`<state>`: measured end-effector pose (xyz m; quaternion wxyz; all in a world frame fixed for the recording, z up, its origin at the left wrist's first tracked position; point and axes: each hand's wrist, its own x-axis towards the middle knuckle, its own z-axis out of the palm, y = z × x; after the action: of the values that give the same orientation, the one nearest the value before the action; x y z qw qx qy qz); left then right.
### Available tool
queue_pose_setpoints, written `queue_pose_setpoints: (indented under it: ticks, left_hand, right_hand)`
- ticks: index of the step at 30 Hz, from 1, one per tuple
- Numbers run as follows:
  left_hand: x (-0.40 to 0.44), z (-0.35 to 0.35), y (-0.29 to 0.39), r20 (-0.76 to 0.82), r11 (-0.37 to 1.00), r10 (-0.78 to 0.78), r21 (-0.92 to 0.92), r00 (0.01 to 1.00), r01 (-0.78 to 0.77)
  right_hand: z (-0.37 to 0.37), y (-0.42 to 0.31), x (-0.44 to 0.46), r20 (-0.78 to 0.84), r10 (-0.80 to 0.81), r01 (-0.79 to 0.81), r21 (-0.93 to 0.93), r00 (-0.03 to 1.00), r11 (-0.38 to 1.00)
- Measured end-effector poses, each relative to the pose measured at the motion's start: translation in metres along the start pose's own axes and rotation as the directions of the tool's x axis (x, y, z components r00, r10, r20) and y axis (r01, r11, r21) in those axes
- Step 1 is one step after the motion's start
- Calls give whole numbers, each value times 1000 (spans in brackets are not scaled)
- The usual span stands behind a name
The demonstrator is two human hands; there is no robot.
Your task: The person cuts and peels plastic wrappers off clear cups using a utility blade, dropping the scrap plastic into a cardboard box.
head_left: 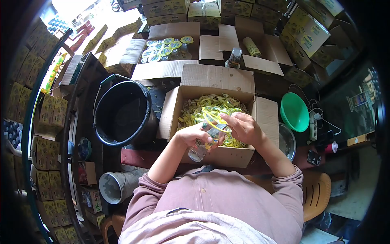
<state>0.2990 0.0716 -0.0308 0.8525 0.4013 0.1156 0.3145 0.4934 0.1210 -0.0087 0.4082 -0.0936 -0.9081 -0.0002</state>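
My left hand (pixel 192 135) is wrapped around a clear plastic cup (pixel 197 153) with a printed side, held tilted over the near edge of an open cardboard box (pixel 227 156). At the cup's upper end, my right hand (pixel 245 128) pinches a thin yellow band (pixel 209 118) that loops around or over the rim; exactly how it sits there I cannot tell. Many yellow-green strips (pixel 193 110) fill the box in a loose heap behind both hands.
A black bucket (pixel 153 122) stands left of the box. A green bowl (pixel 295 112) and a metal bowl (pixel 287 142) are on the right. Behind are a carton of yellow-lidded cups (pixel 166 51), a clear container (pixel 234 57) and a stack of yellow lids (pixel 252 47).
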Motion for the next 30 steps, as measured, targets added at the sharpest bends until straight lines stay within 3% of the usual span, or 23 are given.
queue_pose_setpoints:
  ticks: [7, 10, 13, 16, 19, 20, 21, 23, 26, 30]
  left_hand:
    - [-3, -7, -19, 2, 961, 24, -277, 1000, -23]
    - [-4, -11, -25, 16, 956, 41, -293, 999, -34]
    - [-4, -10, -17, 42, 988, 25, -150, 999, -18]
    - [-4, 5, 5, -286, 963, 12, 262, 958, 67]
    - [-2, 17, 21, -343, 756, 313, 654, 885, -14]
    - [1, 24, 24, -234, 549, 466, 833, 853, -71]
    - [5, 35, 23, -224, 496, 537, 864, 813, -90]
    - [11, 50, 25, -253, 340, 644, 940, 722, 26]
    - [11, 51, 24, -287, 319, 702, 945, 652, 73]
    - [8, 54, 27, -270, 294, 704, 953, 657, 77]
  right_hand:
    - [-1, -4, -2, 78, 86, -91, 64, 993, 994]
    - [-4, -7, 2, 114, 100, -107, 58, 988, 993]
    - [-5, -6, 3, 96, 87, -92, 55, 992, 994]
    - [-14, -3, 12, 53, 56, -56, 1, 997, 998]
    - [-26, 0, 20, 45, 28, -23, -108, 999, 994]
    - [-29, 0, 24, 59, 24, -17, -114, 998, 993]
    - [-28, 0, 25, 55, 14, -7, -136, 998, 991]
    - [-27, 1, 26, 48, -6, 15, -177, 999, 984]
    - [-34, -1, 32, 62, 42, -30, -183, 997, 983]
    - [-36, 0, 30, 18, 46, -42, -202, 999, 979]
